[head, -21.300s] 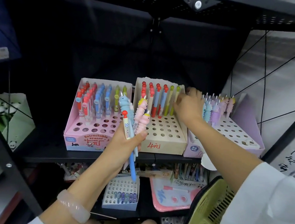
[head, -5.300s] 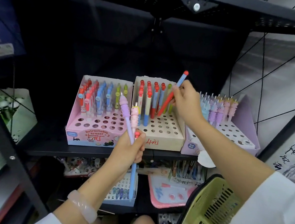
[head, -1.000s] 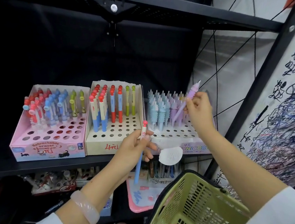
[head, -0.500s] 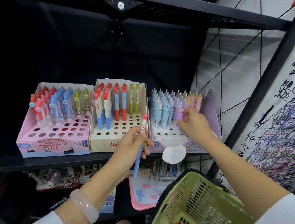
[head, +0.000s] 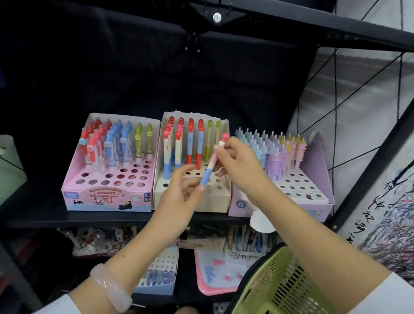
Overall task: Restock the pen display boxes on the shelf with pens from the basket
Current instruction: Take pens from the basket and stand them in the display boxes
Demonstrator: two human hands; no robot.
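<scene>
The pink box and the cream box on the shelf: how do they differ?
The pink box is wider and printed with cartoons; the cream box is narrower and plain. The pink box's pens are short and clustered; the cream box's stand taller in neat rows. Both are stepped, hold pens at the back, and have empty front holes.

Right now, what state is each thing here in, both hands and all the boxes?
right hand: pinches the red-topped pen, tilted over the middle box.
left hand: fingers loose, holds nothing, just under the pen's tip.
pink box: back rows filled, front holes empty.
cream box: partly filled, front holes empty.
purple box: partly filled, front holes empty.
green basket: a few pens at the bottom.
</scene>
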